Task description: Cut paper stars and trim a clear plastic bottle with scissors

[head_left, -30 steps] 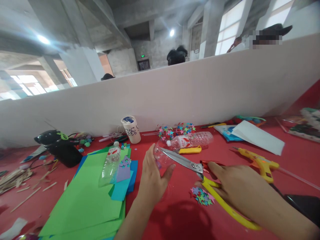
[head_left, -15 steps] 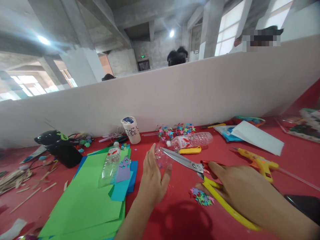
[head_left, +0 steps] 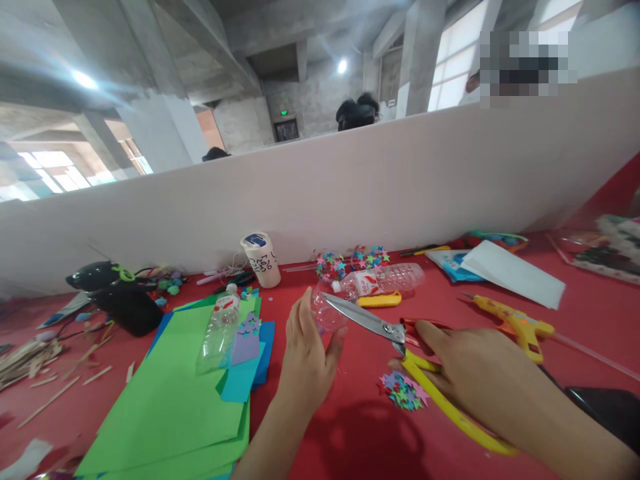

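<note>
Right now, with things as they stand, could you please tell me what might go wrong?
The scissors have their tip close to the fingertips of the left hand, so a slip could nick them. The clear plastic piece that hand holds looks thin and curved, and might flex or slide off the blades. The loose foam stars lie by the right hand, which could scatter them.

On our left we see a shiny black object (head_left: 125, 303) with a green loop (head_left: 123, 273), wood strips (head_left: 25, 361) scattered over the red table (head_left: 363, 440), and stacked green sheets (head_left: 165, 393). Near the white partition (head_left: 300, 197) we have a patterned cup (head_left: 263, 261) standing upright. On our right lies a yellow glue gun (head_left: 517, 323); behind it, we see a white sheet (head_left: 515, 275) partly covering a blue packet (head_left: 453, 267).
</note>
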The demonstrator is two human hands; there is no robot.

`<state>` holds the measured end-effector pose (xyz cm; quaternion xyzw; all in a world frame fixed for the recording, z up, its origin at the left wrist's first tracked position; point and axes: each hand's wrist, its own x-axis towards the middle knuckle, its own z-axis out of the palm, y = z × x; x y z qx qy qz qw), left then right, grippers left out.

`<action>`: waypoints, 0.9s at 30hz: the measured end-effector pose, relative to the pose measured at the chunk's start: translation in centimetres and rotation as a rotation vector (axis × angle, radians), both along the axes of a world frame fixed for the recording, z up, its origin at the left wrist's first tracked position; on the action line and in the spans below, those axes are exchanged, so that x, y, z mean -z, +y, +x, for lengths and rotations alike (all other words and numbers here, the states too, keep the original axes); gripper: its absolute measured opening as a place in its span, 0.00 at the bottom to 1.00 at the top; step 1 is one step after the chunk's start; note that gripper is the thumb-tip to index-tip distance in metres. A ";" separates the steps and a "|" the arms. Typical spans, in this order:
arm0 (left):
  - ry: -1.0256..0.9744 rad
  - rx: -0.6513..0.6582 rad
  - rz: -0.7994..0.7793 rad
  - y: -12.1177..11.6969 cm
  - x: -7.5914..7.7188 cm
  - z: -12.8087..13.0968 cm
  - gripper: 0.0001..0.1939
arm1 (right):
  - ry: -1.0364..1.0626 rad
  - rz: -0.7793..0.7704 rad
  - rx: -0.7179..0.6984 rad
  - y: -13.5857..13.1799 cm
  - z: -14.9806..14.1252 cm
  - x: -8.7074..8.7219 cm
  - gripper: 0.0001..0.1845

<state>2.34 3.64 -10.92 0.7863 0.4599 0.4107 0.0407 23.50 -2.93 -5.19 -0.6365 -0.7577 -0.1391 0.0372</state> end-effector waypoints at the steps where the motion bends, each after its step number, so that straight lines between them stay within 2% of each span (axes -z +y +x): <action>1: 0.001 -0.002 -0.002 0.0 0.0 0.0 0.30 | -0.002 -0.001 -0.003 0.0 0.0 0.0 0.05; 10: -0.014 0.008 -0.022 0.0 -0.2 0.0 0.31 | -0.006 0.030 -0.028 -0.2 0.0 -0.2 0.05; 14: -0.030 0.025 -0.028 0.2 0.0 -0.1 0.30 | -0.001 0.097 -0.056 -0.1 0.5 0.6 0.06; 17: -0.060 0.003 -0.025 0.5 0.4 -0.3 0.34 | 0.014 0.178 -0.072 0.2 0.7 1.2 0.07; 20: -0.060 -0.037 0.016 0.7 0.7 -0.3 0.36 | 0.036 0.244 -0.098 0.3 0.7 1.3 0.05; 27: -0.016 -0.055 0.118 0.4 0.6 0.1 0.34 | 0.066 0.289 -0.115 -0.1 0.3 1.3 0.07</action>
